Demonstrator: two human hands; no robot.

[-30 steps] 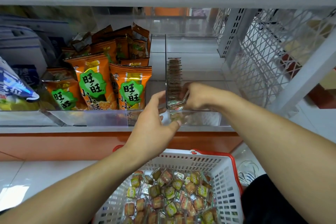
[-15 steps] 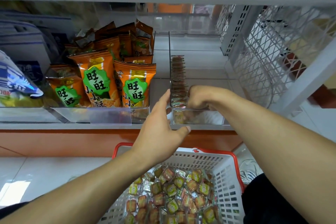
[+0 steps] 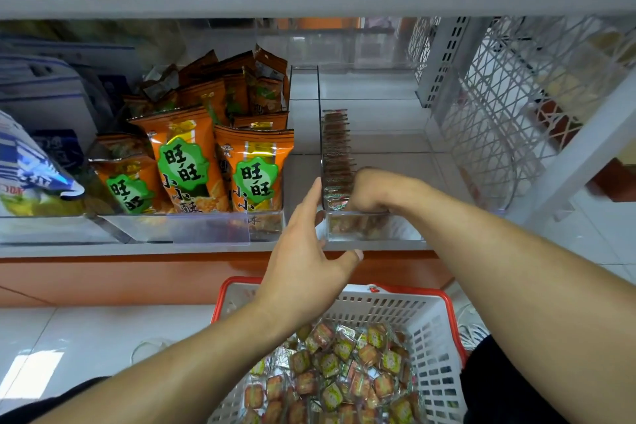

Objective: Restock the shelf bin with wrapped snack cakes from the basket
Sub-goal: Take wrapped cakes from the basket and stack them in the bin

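Now, largest first: the white shelf [image 3: 206, 249] carries the clear shelf bin [image 3: 371, 234] at its near right, with orange snack bags [image 3: 254, 175] in the bin to its left. Below and nearer, the red-rimmed basket [image 3: 430, 327] is well stocked with wrapped snack cakes [image 3: 330, 365].

Change noted: over the last second your left hand [image 3: 306, 251] has slid from the bin's front lip to its left outer wall, fingers straight and flat against the clear side, thumb spread under the front corner, holding nothing. Your right hand [image 3: 371, 189] has stayed inside the bin, knuckles up, fingers curled down at the near end of the cake row [image 3: 335, 162] standing on edge along the left wall. Whether it pinches a cake cannot be told; the fingertips are hidden.

Judgement: the row is being packed upright and squared, the bin steadied. Most of the bin's width is unfilled, so many basket trips remain.
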